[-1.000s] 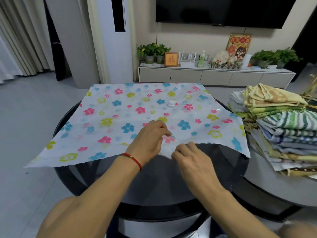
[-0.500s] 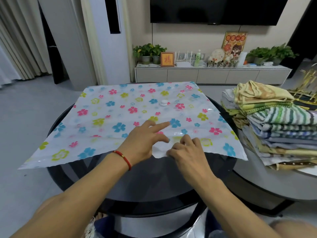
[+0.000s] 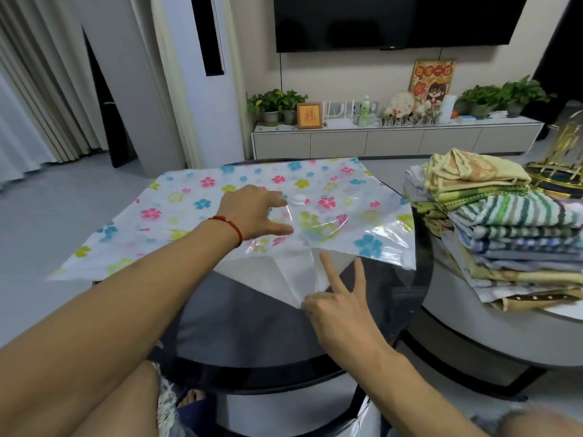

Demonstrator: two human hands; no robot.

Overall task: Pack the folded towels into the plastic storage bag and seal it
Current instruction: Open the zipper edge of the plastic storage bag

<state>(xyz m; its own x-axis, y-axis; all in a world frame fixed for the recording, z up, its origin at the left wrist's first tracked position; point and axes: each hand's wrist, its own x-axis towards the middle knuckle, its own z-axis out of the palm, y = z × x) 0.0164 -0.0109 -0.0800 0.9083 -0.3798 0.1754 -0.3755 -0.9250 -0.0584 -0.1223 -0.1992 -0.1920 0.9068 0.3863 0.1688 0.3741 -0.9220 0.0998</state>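
Note:
The plastic storage bag [image 3: 195, 203], clear with coloured flowers and a white valve [image 3: 299, 198], lies flat on a dark round glass table [image 3: 252, 329]. Its mouth faces me and gapes in the middle. My left hand [image 3: 255, 212] reaches forward into the gap with fingers spread, and the clear top layer rises over its fingertips. My right hand [image 3: 334, 313] pinches the edge of the white lower layer and holds it pulled toward me, with two fingers pointing up. The folded towels [image 3: 504, 222] sit stacked on a white table to the right, apart from both hands.
A low white table [image 3: 492, 335] carries the towel stack, with a gold ornament [image 3: 564, 152] behind it. Beyond are a TV cabinet [image 3: 394, 140] with plants and a tall white air conditioner [image 3: 202, 77]. My knee [image 3: 120, 402] is under the glass table's near edge.
The bag's mouth has come apart. My right hand drew the lower layer toward me, and my left hand moved forward from the edge into the opening.

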